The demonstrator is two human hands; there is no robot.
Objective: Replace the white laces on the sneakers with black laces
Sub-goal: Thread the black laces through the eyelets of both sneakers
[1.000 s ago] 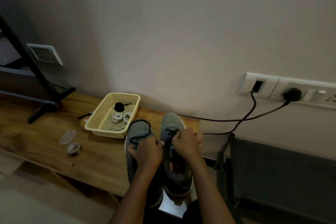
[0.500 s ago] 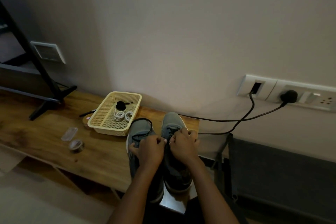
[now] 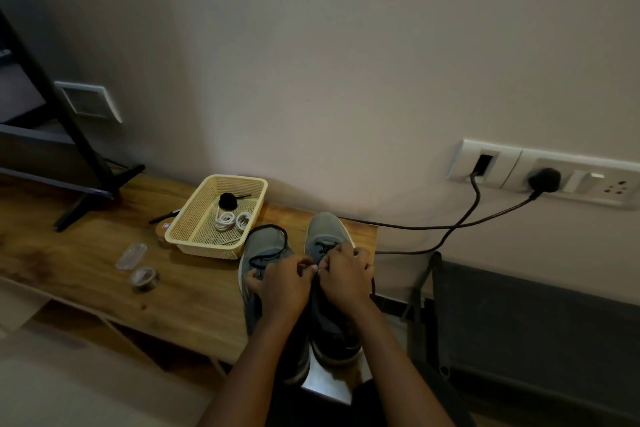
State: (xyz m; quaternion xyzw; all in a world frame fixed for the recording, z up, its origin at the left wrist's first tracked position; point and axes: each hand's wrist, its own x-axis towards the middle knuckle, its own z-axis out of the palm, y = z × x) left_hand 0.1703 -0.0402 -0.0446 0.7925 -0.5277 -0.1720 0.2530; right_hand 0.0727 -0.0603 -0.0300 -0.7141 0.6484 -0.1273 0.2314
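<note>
**A:** We are looking down at the right end of a wooden bench (image 3: 86, 253). Where is the lacing going on?

**B:** On the right sneaker (image 3: 323, 225), the grey shoe nearest the bench's end. The right hand (image 3: 346, 274) is curling over its lacing and pinching the black lace (image 3: 323, 248), which is crossing the shoe just beyond the knuckles.

**A:** And the left hand (image 3: 284, 284)?

**B:** It is curling too, its tips meeting the right hand's between the two shoes. We are not able to tell whether it is holding the lace, because the knuckles are hiding the pinch.

**A:** What are we seeing of the left sneaker (image 3: 261, 243)?

**B:** It is lying just beside its partner, toe pointing to the wall, with a second black lace (image 3: 285, 238) looping loosely over its front.

**A:** What are we noting further left?

**B:** A cream basket (image 3: 204, 248) is sitting just beside that toe. It is holding coiled white laces (image 3: 232, 220) and, at its far side, a rolled black bundle (image 3: 227, 200). Nearer and further left, a roll of tape (image 3: 143, 277) and a clear plastic piece (image 3: 131, 255) are lying on the wood. On the wall to the right, dark cables (image 3: 415, 227) are running from a socket panel (image 3: 498, 163).
</note>
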